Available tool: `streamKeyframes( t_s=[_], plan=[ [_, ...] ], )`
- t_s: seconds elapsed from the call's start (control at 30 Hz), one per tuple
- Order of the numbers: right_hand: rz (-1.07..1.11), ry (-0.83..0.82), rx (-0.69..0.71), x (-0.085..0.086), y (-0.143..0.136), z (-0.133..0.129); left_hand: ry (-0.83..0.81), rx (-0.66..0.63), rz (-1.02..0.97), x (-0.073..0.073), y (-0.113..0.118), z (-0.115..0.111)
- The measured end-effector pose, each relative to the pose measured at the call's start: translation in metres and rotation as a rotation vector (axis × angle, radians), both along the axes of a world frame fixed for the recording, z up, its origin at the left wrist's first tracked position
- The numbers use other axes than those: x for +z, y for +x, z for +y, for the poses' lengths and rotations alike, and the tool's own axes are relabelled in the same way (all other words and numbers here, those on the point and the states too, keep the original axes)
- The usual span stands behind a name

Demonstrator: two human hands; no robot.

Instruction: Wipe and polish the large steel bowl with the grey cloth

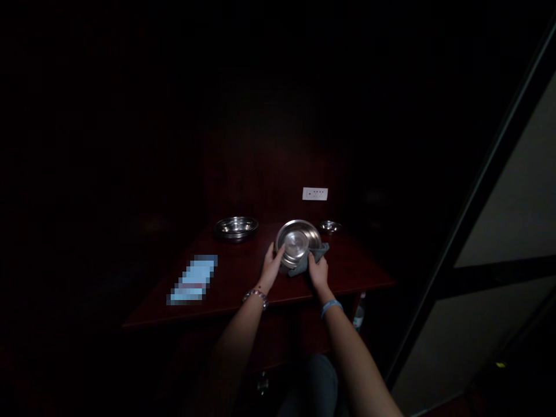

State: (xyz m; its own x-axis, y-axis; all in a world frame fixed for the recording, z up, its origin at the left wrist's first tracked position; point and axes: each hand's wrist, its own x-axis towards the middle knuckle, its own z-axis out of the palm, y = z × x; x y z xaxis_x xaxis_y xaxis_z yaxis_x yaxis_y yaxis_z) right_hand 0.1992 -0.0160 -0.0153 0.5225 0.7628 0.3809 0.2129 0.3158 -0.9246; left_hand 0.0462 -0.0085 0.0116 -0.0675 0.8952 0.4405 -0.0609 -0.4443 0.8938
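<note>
A shiny metal bowl (297, 242) is tilted toward me above the dark red table. My left hand (272, 265) grips its left rim, thumb over the inside edge. At the lower right rim, my right hand (318, 270) is closed on a grey-green cloth (300, 266) pressed against the bowl. Part of the cloth is folded over the rim, and the fingers behind the bowl are hidden. Several stacked metal bowls (236, 229) stand at the back left of the table. Behind the held bowl, to the right, sits a smaller metal bowl (330, 227).
The dark red table (243, 284) has its front edge just beyond my forearms. A blurred-out pale blue item (193, 280) lies on its left side. A white socket panel (315, 194) is on the back wall. Below the table at right stands a bottle (358, 315).
</note>
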Motion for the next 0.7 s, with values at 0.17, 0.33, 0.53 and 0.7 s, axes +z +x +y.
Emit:
streamKeyframes(
  t_s=[0.17, 0.33, 0.53, 0.7],
  plan=[
    [0.018, 0.005, 0.010, 0.001, -0.001, -0.002, -0.006, -0.040, -0.048, -0.001, -0.002, 0.001],
    [0.049, -0.022, -0.061, -0.001, 0.001, 0.001, 0.013, -0.122, 0.040, -0.006, 0.001, 0.001],
    [0.037, -0.043, -0.083, 0.001, 0.001, 0.000, -0.003, -0.143, 0.123, -0.013, 0.000, 0.005],
    [0.036, -0.033, -0.048, 0.003, 0.001, -0.002, -0.018, -0.157, 0.029, -0.013, 0.001, 0.009]
  ],
)
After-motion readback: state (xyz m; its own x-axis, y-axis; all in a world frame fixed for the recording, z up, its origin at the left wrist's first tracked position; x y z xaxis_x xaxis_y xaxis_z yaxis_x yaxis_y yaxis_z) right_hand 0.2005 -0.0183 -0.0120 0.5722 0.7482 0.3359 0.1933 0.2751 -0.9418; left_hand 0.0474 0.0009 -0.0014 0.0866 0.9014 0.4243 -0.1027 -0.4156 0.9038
